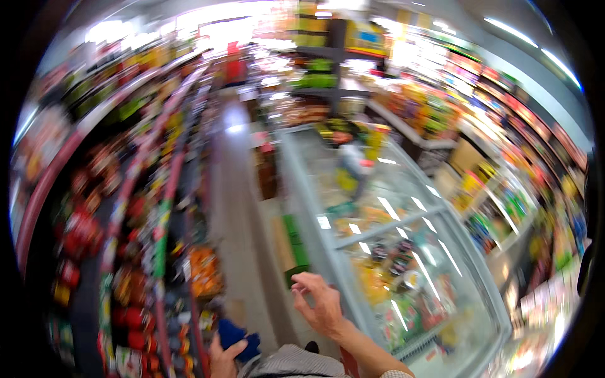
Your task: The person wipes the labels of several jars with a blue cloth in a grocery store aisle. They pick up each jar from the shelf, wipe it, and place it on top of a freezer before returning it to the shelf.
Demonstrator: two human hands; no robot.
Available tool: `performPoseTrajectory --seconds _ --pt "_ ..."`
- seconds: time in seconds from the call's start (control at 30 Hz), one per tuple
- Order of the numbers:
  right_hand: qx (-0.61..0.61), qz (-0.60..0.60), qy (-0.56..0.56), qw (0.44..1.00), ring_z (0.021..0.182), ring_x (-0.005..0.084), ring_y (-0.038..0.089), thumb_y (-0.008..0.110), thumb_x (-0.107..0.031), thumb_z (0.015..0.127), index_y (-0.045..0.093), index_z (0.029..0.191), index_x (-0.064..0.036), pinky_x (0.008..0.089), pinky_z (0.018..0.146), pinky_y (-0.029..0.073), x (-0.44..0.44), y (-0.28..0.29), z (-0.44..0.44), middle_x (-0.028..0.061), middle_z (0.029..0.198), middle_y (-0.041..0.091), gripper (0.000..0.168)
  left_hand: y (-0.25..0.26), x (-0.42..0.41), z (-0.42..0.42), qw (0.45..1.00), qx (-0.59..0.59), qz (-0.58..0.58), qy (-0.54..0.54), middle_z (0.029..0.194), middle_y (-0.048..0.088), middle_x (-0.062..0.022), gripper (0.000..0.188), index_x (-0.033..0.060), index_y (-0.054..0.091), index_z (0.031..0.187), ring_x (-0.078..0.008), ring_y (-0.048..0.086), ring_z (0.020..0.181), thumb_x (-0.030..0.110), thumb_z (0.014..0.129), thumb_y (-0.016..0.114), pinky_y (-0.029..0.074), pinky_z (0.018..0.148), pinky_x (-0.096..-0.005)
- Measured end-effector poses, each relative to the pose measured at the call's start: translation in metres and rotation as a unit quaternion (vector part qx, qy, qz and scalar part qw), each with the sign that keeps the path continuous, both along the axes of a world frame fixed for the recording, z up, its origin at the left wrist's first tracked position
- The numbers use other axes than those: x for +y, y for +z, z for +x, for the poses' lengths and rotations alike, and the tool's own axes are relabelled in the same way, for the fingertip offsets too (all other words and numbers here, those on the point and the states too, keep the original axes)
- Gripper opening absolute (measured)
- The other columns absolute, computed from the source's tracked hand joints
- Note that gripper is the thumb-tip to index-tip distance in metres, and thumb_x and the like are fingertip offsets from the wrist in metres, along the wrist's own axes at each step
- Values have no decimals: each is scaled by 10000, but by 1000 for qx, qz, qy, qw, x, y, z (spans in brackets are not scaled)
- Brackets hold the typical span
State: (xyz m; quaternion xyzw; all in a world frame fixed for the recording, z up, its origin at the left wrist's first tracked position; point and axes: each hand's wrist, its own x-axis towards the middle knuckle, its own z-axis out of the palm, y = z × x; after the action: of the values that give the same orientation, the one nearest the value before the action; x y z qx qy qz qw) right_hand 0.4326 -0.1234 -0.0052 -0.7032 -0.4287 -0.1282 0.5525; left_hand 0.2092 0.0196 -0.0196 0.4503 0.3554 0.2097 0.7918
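At the lower middle, my left hand (pixel 226 357) is closed around a dark blue cloth (pixel 235 336); part of the hand runs off the picture's bottom edge. Held up beside the near side of a chest freezer (pixel 321 227), my right hand (pixel 317 302) has curled fingers that are apart, with nothing between them. Frozen packages in several colours lie under the freezer's glass lid (pixel 425 264). Blur hides finer detail.
Shelves of packaged goods (pixel 137 198) run along the left. Between them and the freezer lies a narrow aisle floor (pixel 236 189). A green and brown carton (pixel 294 243) stands against the freezer's base. More stocked shelves (pixel 510 104) line the right.
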Motion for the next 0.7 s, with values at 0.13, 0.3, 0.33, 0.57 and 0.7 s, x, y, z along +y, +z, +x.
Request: performPoseTrajectory --seconds 0.13,0.3,0.33,0.57,0.7 --pt "-56 -12 190 980 875 276 723 762 4 825 600 1278 -40 361 713 600 100 48 -51 175 1121 688 484 -21 27 -54 999 46 17 14 1142 662 -57 654 26 548 1351 -159 634 1024 181 794 851 510 935 -315" --pt "-60 0 376 924 892 265 717 745 10 850 604 1272 -16 347 716 593 192 116 -134 189 1133 681 446 2 42 -109 980 127 152 10 1154 672 -97 703 -4 557 1347 -170 634 1035 384 827 826 492 947 -315" --pt "-60 -3 408 911 898 268 717 740 8 855 602 1270 -13 349 715 593 209 128 -150 188 1139 680 438 -16 43 -116 990 82 106 31 1166 673 -105 740 -7 558 1352 -181 633 1057 430 816 821 484 967 -324" --pt "-150 -61 484 860 977 372 639 716 -150 897 522 1296 2 461 787 521 327 149 -250 189 1077 613 469 -47 49 -163 988 74 89 99 1193 670 -101 718 -12 569 1352 -175 621 1095 385 811 824 468 1011 -321" --pt "-190 -91 380 901 1082 397 643 728 -236 891 485 1335 -1 487 867 521 395 147 -272 204 1169 635 558 -21 58 -177 990 87 68 84 1169 668 -117 717 -22 567 1333 -188 625 1072 386 805 828 473 993 -323"
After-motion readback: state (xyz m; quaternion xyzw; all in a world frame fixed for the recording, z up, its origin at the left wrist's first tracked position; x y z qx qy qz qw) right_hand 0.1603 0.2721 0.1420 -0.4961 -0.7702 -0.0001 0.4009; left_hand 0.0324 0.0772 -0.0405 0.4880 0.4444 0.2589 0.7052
